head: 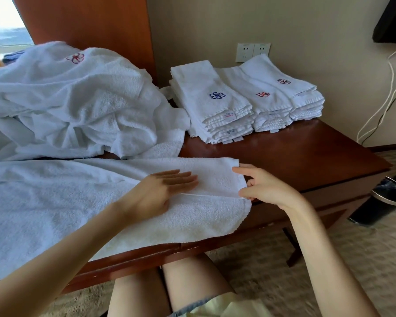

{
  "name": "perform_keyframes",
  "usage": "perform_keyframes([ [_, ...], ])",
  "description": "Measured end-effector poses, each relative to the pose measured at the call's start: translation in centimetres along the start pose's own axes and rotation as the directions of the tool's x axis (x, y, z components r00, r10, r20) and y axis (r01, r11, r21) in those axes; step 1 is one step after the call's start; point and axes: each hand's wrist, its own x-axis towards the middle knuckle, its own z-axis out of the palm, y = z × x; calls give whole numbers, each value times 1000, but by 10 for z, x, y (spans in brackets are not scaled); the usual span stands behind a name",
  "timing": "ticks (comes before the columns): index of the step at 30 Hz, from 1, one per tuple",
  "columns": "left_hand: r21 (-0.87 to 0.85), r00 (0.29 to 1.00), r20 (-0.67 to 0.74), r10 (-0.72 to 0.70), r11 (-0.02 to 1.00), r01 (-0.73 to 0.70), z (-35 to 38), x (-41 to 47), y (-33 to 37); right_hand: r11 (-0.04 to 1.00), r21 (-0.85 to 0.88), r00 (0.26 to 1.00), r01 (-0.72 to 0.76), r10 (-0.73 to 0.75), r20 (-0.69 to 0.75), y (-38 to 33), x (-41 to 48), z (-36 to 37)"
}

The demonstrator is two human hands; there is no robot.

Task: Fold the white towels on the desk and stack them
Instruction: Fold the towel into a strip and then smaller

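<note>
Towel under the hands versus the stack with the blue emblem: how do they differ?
The towel under the hands lies spread wide, partly folded; the blue-emblem stack holds several narrow finished folds. The left hand presses the towel and the right hand pinches its edge; the stack is untouched. Both are white terry.

No legible words or numbers anywhere.

- Sewn tag (230, 116), front edge of left folded stack (199, 83): red print, too small to read.
- Lower tag (231, 132), same stack: grey print, unreadable.
- Embroidered pinwheel marks, no lettering:
  - blue emblem (217, 95) atop left folded stack
  - red emblem (263, 94) on middle stack (242, 83)
  - dark red emblem (284, 81) on right stack (265, 69)
  - second red emblem (75, 58) on crumpled towel heap (78, 106)
</note>
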Motion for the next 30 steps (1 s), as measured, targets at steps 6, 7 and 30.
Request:
perform_keyframes([
  [6, -73, 1000, 18, 17, 997, -15, -1, -2, 1, 962, -272, 1000, -21, 20, -5, -9, 1, -2],
  [7, -89, 1000, 19, 3, 996, -2, -1, -2, 0, 940, -338, 996, -52, 26, -81, -11, 1, -3],
  [30, 189, 735, -178, -655, 710, 678, -48, -108, -96, 619, -782, 986, 79, -165, -31, -6, 100, -1],
])
